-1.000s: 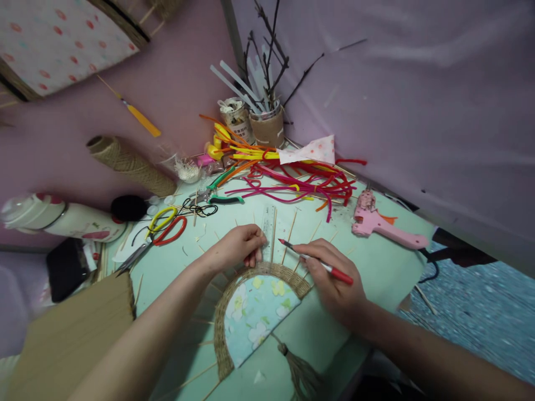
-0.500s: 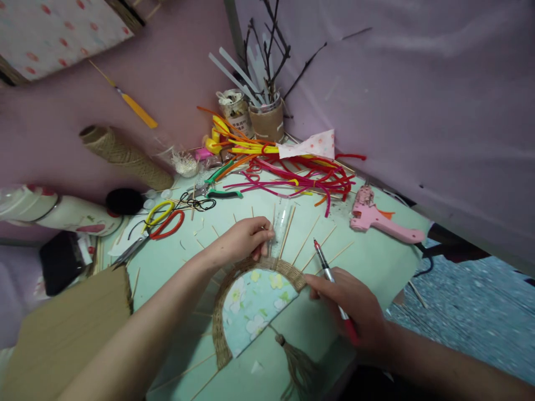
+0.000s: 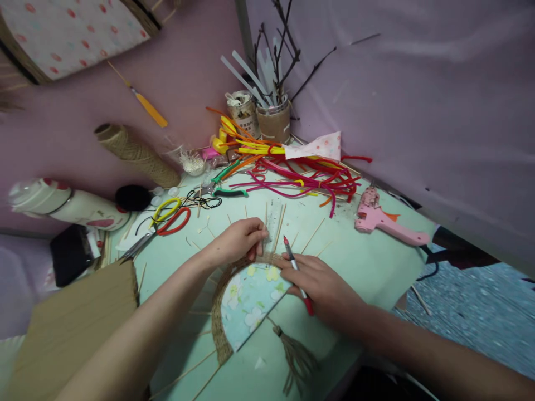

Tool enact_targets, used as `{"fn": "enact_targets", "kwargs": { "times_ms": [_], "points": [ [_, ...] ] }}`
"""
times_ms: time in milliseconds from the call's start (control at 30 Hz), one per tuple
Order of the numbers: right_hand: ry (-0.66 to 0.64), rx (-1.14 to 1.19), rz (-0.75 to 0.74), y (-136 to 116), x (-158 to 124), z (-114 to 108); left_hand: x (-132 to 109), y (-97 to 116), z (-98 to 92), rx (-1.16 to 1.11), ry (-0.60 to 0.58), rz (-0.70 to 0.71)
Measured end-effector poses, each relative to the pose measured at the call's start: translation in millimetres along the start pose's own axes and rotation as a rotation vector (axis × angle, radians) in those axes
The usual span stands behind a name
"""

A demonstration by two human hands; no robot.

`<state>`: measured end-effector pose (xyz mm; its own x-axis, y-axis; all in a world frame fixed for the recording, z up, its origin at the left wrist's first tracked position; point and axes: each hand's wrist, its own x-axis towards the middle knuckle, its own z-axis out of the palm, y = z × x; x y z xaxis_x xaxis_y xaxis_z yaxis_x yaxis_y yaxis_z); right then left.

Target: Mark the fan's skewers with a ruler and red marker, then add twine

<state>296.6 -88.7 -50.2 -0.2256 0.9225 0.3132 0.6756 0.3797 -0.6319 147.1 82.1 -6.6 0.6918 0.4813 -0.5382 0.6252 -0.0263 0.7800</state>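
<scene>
A half-round piece with blue floral fabric and a woven twine border lies flat, thin sticks fanning out from its edge. At its top, my left hand is closed on a clear ruler, which stands along the sticks. My right hand grips a red-tipped pen between its fingers, tip pointing up and away. Its fingertips rest on the right end of the woven border. A twine tassel hangs from the straight edge of the piece.
Scissors, green-handled pliers, pipe cleaners and jars crowd the back. A pink glue gun lies right; a twine cone, a bottle and cardboard are left.
My right hand has moved left with the pen, onto the woven border near the ruler. My left hand stays on the ruler. The whole view has shifted slightly.
</scene>
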Motion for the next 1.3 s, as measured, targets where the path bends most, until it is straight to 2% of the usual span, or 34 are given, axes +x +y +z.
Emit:
{"fn": "enact_targets", "kwargs": {
  "times_ms": [100,233,400,500,633,700,900,1033,1300],
  "points": [
    [-0.038,0.013,-0.031,6.6,8.8,-2.0,1.5,0.3,-8.0,0.016,0.021,0.005],
    [-0.027,0.036,-0.084,8.2,13.1,-3.2,3.2,1.0,-18.1,0.068,0.052,0.003],
    [-0.050,0.081,-0.085,7.8,12.3,-5.9,2.5,2.1,-22.0,0.076,0.013,-0.020],
    [0.023,0.127,-0.058,8.6,11.7,-7.0,2.7,4.1,-20.4,0.082,0.007,-0.014],
    [0.239,0.179,0.004,6.4,8.5,-8.1,4.1,5.7,-18.1,0.111,0.011,-0.018],
    [0.292,0.200,0.064,3.0,7.8,-9.5,4.6,5.5,-17.5,0.131,0.017,-0.015],
    [0.302,0.357,0.222,-3.3,23.5,-16.8,6.1,4.7,-15.7,0.125,0.009,-0.006],
    [0.362,0.387,0.256,2.6,35.0,-18.6,7.3,5.5,-13.9,0.126,0.004,-0.012],
    [0.359,0.407,0.276,6.4,31.8,-16.6,8.4,5.2,-13.5,0.121,-0.002,-0.010]
  ]
}}
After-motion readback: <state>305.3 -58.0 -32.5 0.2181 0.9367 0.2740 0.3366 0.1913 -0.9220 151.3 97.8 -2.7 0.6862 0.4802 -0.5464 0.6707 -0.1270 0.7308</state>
